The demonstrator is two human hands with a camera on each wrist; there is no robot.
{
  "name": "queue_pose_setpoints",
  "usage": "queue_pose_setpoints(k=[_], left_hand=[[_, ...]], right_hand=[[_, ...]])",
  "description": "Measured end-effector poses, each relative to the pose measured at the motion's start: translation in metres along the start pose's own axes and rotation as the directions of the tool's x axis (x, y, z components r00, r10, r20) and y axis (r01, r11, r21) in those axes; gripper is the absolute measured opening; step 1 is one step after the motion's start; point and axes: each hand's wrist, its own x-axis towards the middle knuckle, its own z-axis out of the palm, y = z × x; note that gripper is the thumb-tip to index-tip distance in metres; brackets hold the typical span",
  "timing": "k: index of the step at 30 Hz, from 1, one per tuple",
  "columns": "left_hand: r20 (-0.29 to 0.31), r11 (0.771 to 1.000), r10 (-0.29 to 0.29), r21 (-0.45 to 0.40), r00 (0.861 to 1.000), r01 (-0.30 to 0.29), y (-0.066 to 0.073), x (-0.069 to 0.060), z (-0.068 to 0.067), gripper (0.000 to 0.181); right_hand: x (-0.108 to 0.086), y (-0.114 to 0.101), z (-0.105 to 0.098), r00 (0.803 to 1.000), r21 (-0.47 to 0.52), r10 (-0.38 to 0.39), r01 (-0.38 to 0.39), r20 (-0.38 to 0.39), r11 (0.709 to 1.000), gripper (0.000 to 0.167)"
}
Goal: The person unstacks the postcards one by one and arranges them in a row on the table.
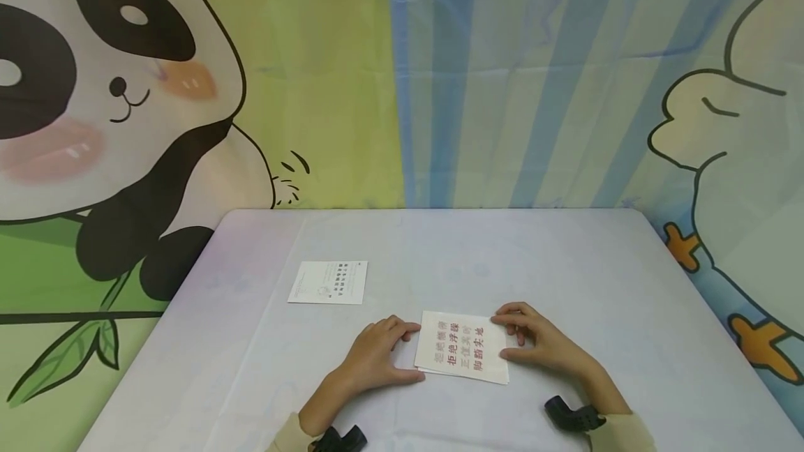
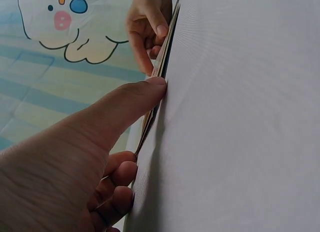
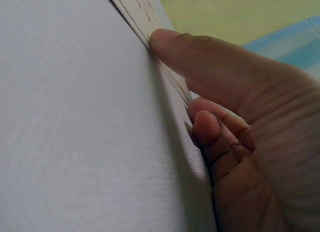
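Observation:
A thin stack of cream paper cards lies near the front middle of the table, red and grey Chinese characters on its top face. A lower layer sticks out slightly along the front edge. My left hand holds the stack's left side, its thumb at the near corner and its fingers at the far one. On the right side my right hand grips the edge, with the thumb on top. Layered edges show in both wrist views; the underside is hidden.
A white printed card with black characters lies apart, farther back on the left. White cloth covers the table. Behind it hangs a cartoon curtain. Black wrist devices sit at both sleeves.

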Motion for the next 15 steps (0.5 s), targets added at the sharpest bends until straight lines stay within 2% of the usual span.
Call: queue_pose_setpoints(k=[11,15], left_hand=[[-0.007,0.994,-0.050,-0.099,0.999,0.049,0.0010,0.0012,0.0001,0.061],[0.002,0.992,-0.042,-0.117,0.999,0.042,0.0008,0.0011,-0.0001,0.060]], right_hand=[[0.0004,0.0002,0.0008,1.000,0.053,0.016,-0.016,-0.006,0.998,0.050],[0.0001,-0.0003,0.0017,1.000,0.061,0.018,-0.017,-0.015,0.998,0.050]])
